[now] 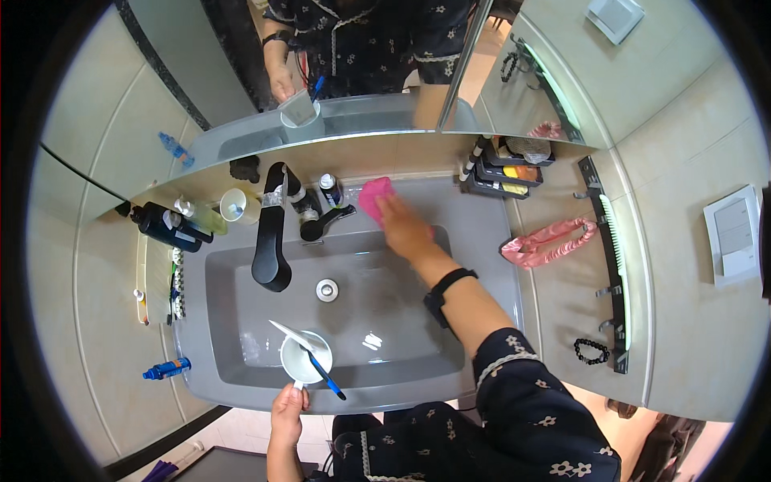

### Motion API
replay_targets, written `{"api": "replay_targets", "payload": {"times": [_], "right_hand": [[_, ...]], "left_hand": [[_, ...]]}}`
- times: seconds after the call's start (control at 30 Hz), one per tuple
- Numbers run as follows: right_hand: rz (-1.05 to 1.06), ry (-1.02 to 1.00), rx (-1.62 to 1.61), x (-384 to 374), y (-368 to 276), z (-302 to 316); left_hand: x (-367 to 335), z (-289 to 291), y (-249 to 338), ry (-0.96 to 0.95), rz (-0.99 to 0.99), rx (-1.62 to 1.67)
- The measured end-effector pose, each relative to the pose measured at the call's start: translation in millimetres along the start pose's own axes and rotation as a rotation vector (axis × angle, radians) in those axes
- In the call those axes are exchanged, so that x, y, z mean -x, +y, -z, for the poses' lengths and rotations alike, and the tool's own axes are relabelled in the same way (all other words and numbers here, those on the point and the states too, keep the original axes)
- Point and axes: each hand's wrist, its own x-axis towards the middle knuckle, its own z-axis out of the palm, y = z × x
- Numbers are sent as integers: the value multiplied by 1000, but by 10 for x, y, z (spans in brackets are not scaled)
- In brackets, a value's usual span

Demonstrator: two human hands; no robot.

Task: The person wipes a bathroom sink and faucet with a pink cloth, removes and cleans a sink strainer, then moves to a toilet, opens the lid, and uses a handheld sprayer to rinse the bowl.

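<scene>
My left hand grips the handle of a white mug over the near edge of the grey sink. Leaning in the mug are a blue and black toothbrush and a flat white item, perhaps a tube. My right hand reaches across the basin and presses a bright pink cloth onto the back ledge, right of a small dark bottle. Its fingers lie over the cloth. The black faucet stands between the two hands, left of centre.
Bottles and a white cup line the back left ledge. A small black drawer rack sits at the back right. On the right wall, a black hook rail holds a pink headband. A blue tube lies at the left edge.
</scene>
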Motion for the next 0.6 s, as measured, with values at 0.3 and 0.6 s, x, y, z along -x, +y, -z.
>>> {"api": "replay_targets", "payload": {"times": [0.3,0.6], "right_hand": [[-440,374,153,376,970,476],[4,168,-197,161,121,132]], "left_hand": [[-20,-8,87,-47,21,-1],[-641,-436,328,-213,28,-89]]}}
